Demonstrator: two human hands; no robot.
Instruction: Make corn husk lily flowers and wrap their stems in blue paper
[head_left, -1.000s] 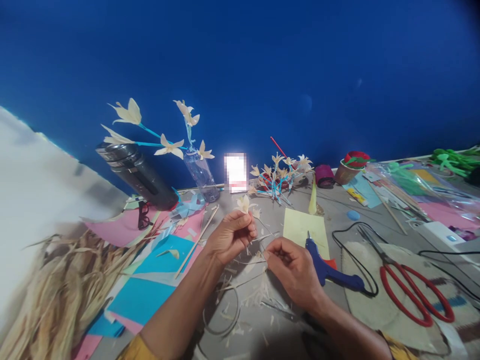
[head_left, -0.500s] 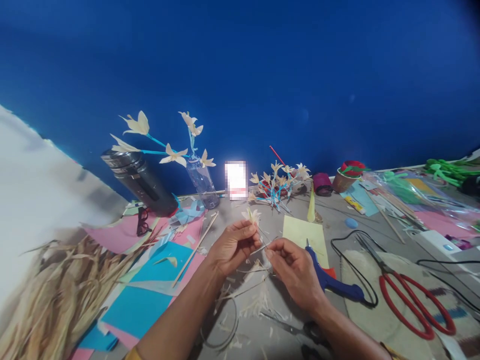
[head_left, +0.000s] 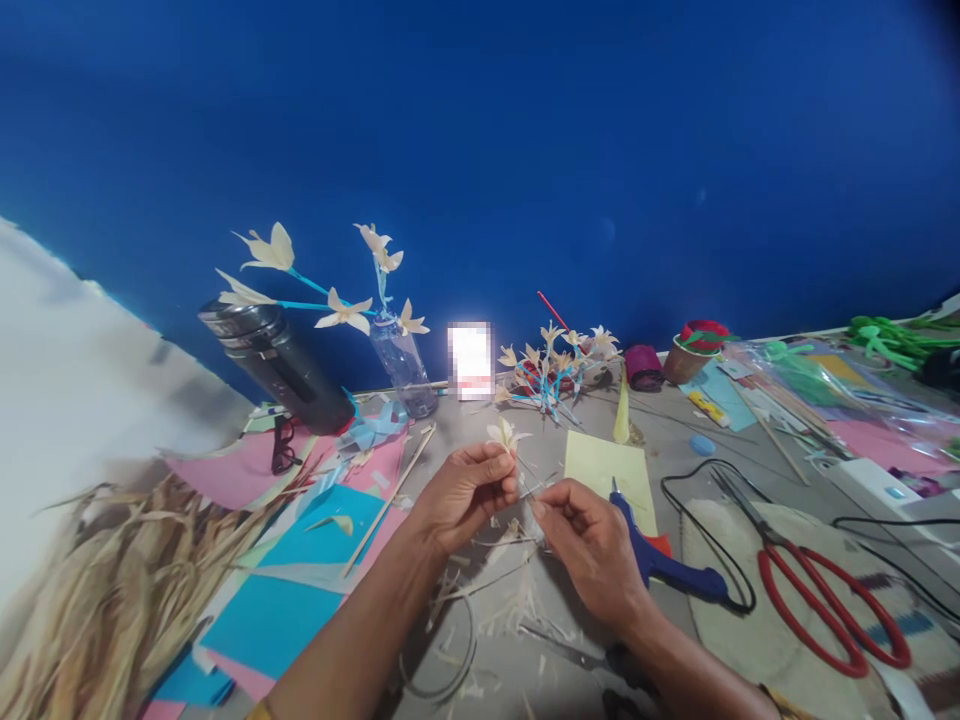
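- The left hand has thumb and fingers pinched on the base of a pale flower, which sits just above its fingertips, over the tabletop.
- The flower's head points up and away from the person, petals fanned outward; its long axis leans, with a thin stem slanting down toward the right hand.
- The right hand's thumb and forefinger are closed around a thin strand; I can't tell whether that is the same stem. A small gap separates the two hands.
- Compared with a second ago, the hands are closer together and their fingertips nearly level; the flower is lower and nearer the right hand. Against half a second ago, I see hardly any change.
- Just beside the right hand lies a blue glue gun; farther right, red-handled scissors.
- Beyond both hands stands a cluster of finished-looking flowers; left of the left forearm, blue sheets.
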